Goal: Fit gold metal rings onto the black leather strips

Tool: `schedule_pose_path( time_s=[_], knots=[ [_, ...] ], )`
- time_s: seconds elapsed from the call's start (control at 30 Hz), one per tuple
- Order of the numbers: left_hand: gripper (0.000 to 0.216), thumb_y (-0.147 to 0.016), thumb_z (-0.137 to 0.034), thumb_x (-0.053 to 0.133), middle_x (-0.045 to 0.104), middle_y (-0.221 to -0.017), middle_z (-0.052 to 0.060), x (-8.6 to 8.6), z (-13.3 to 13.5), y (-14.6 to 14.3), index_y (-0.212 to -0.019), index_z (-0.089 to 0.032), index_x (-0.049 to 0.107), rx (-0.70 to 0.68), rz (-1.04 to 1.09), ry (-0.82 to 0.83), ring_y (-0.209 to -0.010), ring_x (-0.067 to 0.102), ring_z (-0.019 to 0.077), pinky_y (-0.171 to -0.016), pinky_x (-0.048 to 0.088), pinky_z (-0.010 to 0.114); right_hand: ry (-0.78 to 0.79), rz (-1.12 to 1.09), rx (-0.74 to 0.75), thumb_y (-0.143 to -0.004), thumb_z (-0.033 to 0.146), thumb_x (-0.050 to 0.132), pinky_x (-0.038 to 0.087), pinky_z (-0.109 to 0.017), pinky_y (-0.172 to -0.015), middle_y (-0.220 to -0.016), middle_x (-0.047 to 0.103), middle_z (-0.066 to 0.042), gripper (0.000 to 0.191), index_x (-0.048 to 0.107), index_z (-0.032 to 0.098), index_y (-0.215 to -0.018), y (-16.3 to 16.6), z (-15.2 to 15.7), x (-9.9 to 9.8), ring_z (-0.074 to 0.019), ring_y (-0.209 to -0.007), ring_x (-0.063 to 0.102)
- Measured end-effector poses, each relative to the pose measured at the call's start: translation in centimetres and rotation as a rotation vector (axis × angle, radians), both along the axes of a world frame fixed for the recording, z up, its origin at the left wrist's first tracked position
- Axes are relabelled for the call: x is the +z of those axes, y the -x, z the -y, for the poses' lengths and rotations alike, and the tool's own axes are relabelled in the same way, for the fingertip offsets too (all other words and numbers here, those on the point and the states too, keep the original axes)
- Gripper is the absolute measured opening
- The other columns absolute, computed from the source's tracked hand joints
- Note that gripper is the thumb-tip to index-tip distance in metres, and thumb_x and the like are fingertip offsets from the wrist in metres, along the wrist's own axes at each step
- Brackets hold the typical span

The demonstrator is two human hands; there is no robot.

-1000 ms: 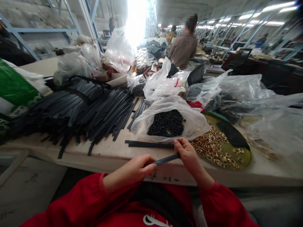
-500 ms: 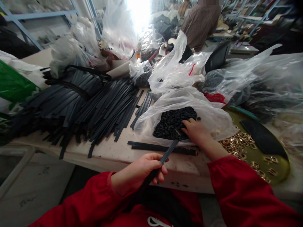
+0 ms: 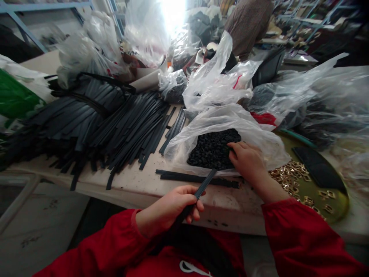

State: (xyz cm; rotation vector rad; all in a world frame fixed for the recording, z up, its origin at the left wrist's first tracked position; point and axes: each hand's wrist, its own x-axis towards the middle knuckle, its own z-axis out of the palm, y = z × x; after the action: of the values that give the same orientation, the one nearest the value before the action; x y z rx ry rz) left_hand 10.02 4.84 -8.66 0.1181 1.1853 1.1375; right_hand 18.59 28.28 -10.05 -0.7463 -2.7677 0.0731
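Observation:
My left hand (image 3: 173, 209) is closed around a narrow black strap (image 3: 201, 189) that points up and to the right, over the table's front edge. My right hand (image 3: 247, 161) reaches into an open clear plastic bag (image 3: 198, 132) and its curled fingers pinch among the small black pieces (image 3: 211, 149) heaped inside; what they hold is hidden. Two more black straps (image 3: 184, 177) lie flat on the table just in front of the bag.
A big pile of black straps (image 3: 95, 127) covers the table's left half. A round olive tray (image 3: 340, 202) with gold buckles (image 3: 291, 175) and a black piece sits at the right. Several stuffed plastic bags (image 3: 219, 84) crowd the back. Another person (image 3: 248, 23) works beyond them.
My right hand let go of the strap's end and reached forward into the bag of black pieces. The left hand kept the strap and tilted it upward. The view dipped lower.

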Motion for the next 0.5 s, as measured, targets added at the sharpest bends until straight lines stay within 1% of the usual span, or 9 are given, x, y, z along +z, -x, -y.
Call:
schedule_pose_path(
  time_s=[0.07, 0.1, 0.17, 0.23, 0.27, 0.3, 0.33, 0.4, 0.5],
  knots=[
    [0.026, -0.067, -0.013, 0.048, 0.06, -0.067, -0.001, 0.2, 0.3, -0.2, -0.093, -0.014, 0.051, -0.007, -0.007, -0.027, -0.044, 0.052, 0.0048, -0.035, 0.034, 0.012, 0.199, -0.182, 0.001, -0.082, 0.023, 0.04, 0.039, -0.035, -0.075, -0.093, 0.06, -0.011, 0.031, 0.06, 0.013, -0.104, -0.4, 1.2, 1.0, -0.0226, -0.083, 0.054],
    [0.026, -0.068, -0.013, 0.048, 0.06, -0.067, -0.002, 0.4, 0.4, -0.3, -0.094, -0.014, 0.051, -0.013, -0.015, -0.036, -0.044, 0.052, 0.0047, -0.035, 0.034, 0.012, 0.345, -0.261, -0.002, -0.082, 0.025, 0.041, 0.041, -0.034, -0.072, -0.089, 0.06, -0.009, 0.031, 0.06, 0.014, -0.103, -0.8, 2.0, 1.4, -0.0208, -0.079, 0.054],
    [0.026, -0.068, -0.014, 0.048, 0.059, -0.067, -0.002, 0.7, 0.7, -0.5, -0.095, -0.014, 0.051, -0.032, -0.037, -0.049, -0.045, 0.052, 0.0047, -0.036, 0.034, 0.013, 0.706, -0.369, -0.027, -0.081, 0.032, 0.044, 0.042, -0.031, -0.065, -0.08, 0.06, -0.005, 0.029, 0.06, 0.018, -0.1, -1.7, 3.7, 2.0, -0.0172, -0.07, 0.054],
    [0.026, -0.069, -0.015, 0.048, 0.059, -0.068, -0.002, 1.0, 1.0, -0.7, -0.095, -0.014, 0.051, -0.053, -0.059, -0.067, -0.045, 0.052, 0.0048, -0.036, 0.034, 0.013, 1.066, -0.443, -0.077, -0.078, 0.039, 0.051, 0.043, -0.028, -0.061, -0.074, 0.059, -0.001, 0.027, 0.059, 0.02, -0.096, -2.8, 5.4, 1.9, -0.0138, -0.063, 0.053],
    [0.025, -0.07, -0.015, 0.048, 0.059, -0.068, -0.002, 1.2, 1.2, -0.8, -0.095, -0.014, 0.051, -0.063, -0.068, -0.078, -0.045, 0.052, 0.0049, -0.036, 0.034, 0.013, 1.21, -0.492, -0.112, -0.075, 0.041, 0.055, 0.043, -0.027, -0.06, -0.073, 0.058, 0.0, 0.027, 0.059, 0.021, -0.093, -3.3, 6.1, 1.7, -0.0124, -0.061, 0.053],
    [0.025, -0.07, -0.016, 0.048, 0.059, -0.068, -0.002, 1.3, 1.3, -0.9, -0.095, -0.014, 0.051, -0.072, -0.077, -0.09, -0.045, 0.052, 0.0048, -0.036, 0.034, 0.013, 1.317, -0.546, -0.153, -0.072, 0.041, 0.06, 0.044, -0.026, -0.059, -0.073, 0.058, 0.002, 0.026, 0.058, 0.021, -0.089, -3.8, 6.7, 1.4, -0.0114, -0.061, 0.053],
    [0.024, -0.07, -0.016, 0.048, 0.059, -0.068, -0.002, 1.4, 1.5, -1.0, -0.094, -0.014, 0.051, -0.08, -0.085, -0.101, -0.045, 0.052, 0.0048, -0.036, 0.034, 0.013, 1.389, -0.599, -0.195, -0.069, 0.041, 0.064, 0.044, -0.025, -0.059, -0.072, 0.057, 0.002, 0.027, 0.058, 0.021, -0.085, -4.3, 7.1, 1.1, -0.0107, -0.06, 0.053],
    [0.025, -0.07, -0.014, 0.047, 0.059, -0.069, -0.002, 1.6, 1.8, -1.3, -0.094, -0.014, 0.052, -0.101, -0.097, -0.118, -0.045, 0.052, 0.0046, -0.036, 0.033, 0.013, 1.472, -0.66, -0.259, -0.064, 0.039, 0.07, 0.045, -0.024, -0.059, -0.07, 0.056, 0.003, 0.027, 0.057, 0.02, -0.08, -5.2, 7.8, 0.7, -0.0096, -0.06, 0.054],
    [0.027, -0.068, -0.013, 0.045, 0.058, -0.068, -0.002, 1.7, 2.2, -1.8, -0.094, -0.014, 0.052, -0.126, -0.096, -0.137, -0.044, 0.051, 0.0045, -0.035, 0.033, 0.013, 1.577, -0.675, -0.294, -0.062, 0.036, 0.072, 0.046, -0.022, -0.06, -0.075, 0.059, 0.002, 0.028, 0.058, 0.019, -0.079, -6.0, 8.5, 0.5, -0.0081, -0.061, 0.054]
  ],
)
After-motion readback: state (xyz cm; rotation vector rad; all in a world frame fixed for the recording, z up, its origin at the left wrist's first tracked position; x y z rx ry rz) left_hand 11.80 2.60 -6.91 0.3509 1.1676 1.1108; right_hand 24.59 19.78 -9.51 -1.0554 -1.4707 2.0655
